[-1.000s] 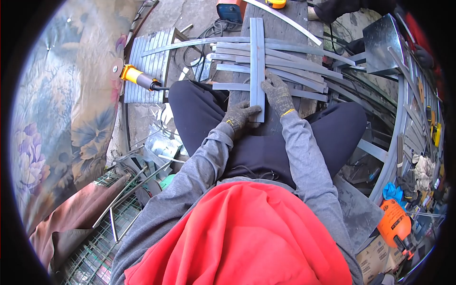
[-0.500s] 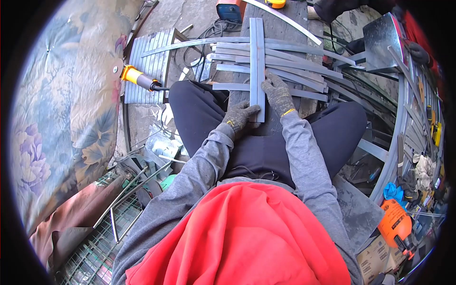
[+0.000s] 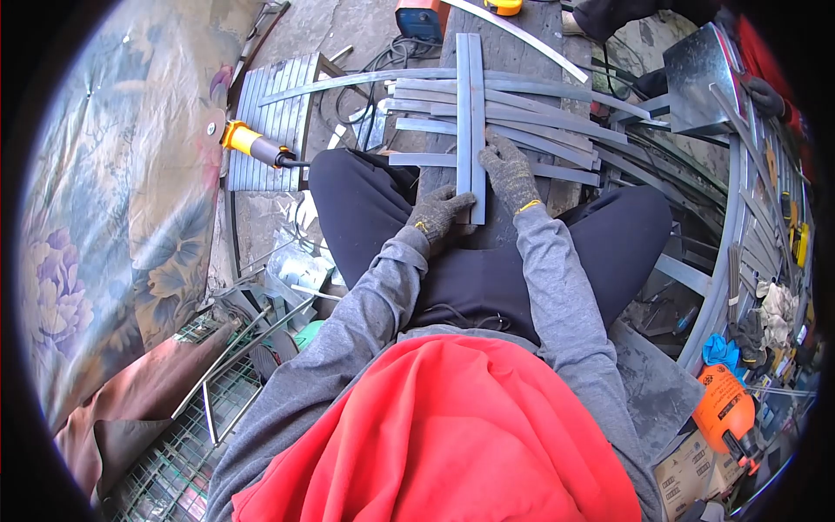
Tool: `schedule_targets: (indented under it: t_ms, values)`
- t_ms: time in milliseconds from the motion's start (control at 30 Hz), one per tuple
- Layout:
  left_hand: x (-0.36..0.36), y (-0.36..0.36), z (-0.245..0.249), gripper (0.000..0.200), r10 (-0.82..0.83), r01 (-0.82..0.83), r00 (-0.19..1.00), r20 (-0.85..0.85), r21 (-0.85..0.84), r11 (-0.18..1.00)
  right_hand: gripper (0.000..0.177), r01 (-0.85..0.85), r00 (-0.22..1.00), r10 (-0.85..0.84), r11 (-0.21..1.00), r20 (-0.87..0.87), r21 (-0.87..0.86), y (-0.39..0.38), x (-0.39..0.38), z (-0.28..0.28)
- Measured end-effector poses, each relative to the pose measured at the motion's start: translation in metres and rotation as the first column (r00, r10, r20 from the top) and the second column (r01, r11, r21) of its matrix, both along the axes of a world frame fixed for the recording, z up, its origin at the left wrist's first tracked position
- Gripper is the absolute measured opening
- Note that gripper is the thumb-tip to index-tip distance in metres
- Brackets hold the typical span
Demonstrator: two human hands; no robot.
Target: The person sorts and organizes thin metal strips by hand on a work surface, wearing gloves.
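Observation:
Two long, flat grey metal strips (image 3: 470,96) lie side by side, lengthwise in front of me, across a pile of other metal strips (image 3: 548,117). My left hand (image 3: 441,212), in a dark knitted glove, is closed around the near end of the pair from the left. My right hand (image 3: 509,172), in a matching glove, grips the right edge of the pair a little farther up. Its fingertips press against the metal, and part of the thumb side is hidden. The pile rests on a wooden plank bench (image 3: 504,48) between my legs.
An angle grinder (image 3: 254,143) lies on a slatted metal stool (image 3: 287,96) to the left. Cables and an orange-and-blue box (image 3: 421,19) are at the back. Another person's gloved hand (image 3: 765,96) is by a sheet-metal box (image 3: 701,78). An orange spray bottle (image 3: 724,407) stands at right.

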State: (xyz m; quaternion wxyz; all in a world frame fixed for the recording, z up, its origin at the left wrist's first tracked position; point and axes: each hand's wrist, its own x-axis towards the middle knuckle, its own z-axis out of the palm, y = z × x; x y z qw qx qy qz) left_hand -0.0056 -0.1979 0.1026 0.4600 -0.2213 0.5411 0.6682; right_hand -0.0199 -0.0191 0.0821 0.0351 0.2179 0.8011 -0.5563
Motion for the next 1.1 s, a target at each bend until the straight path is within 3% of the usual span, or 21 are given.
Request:
schedule_targets:
  t_ms: [733,833,900,933,1033,1067,1100]
  values:
    - [-0.001,0.001,0.002,0.037,0.036,-0.036,0.998,0.048,0.007,0.999,0.047,0.015,1.000,-0.015,1.000,-0.002,0.016,-0.002,-0.001,0.003]
    - [0.000,-0.001,-0.003,0.037,0.015,-0.015,0.999,0.031,0.014,1.000,0.045,-0.016,0.993,0.001,0.992,0.116,0.127,0.000,-0.003,0.016]
    - [-0.001,0.000,-0.005,0.037,0.011,-0.011,0.999,0.040,0.005,1.000,0.038,0.005,1.000,-0.004,0.901,-0.004,0.433,0.011,0.003,0.032]
    - [-0.001,0.000,-0.003,0.037,0.010,-0.010,0.999,0.043,0.009,1.000,0.038,0.005,1.000,-0.005,0.899,-0.001,0.437,0.020,0.005,0.038]
    - [-0.001,-0.002,0.001,0.036,0.007,-0.008,0.999,0.036,0.026,1.000,0.029,-0.277,0.959,0.256,0.732,0.124,0.622,0.046,0.011,0.043]
    - [-0.001,-0.001,-0.001,0.036,0.000,-0.001,1.000,0.029,0.025,1.000,0.029,-0.274,0.959,0.254,0.731,0.124,0.625,0.047,0.014,0.042]
    - [-0.002,0.000,-0.003,0.036,-0.006,0.005,1.000,0.022,0.025,1.000,0.032,-0.371,0.922,0.344,0.646,0.179,0.667,0.045,0.018,0.053]
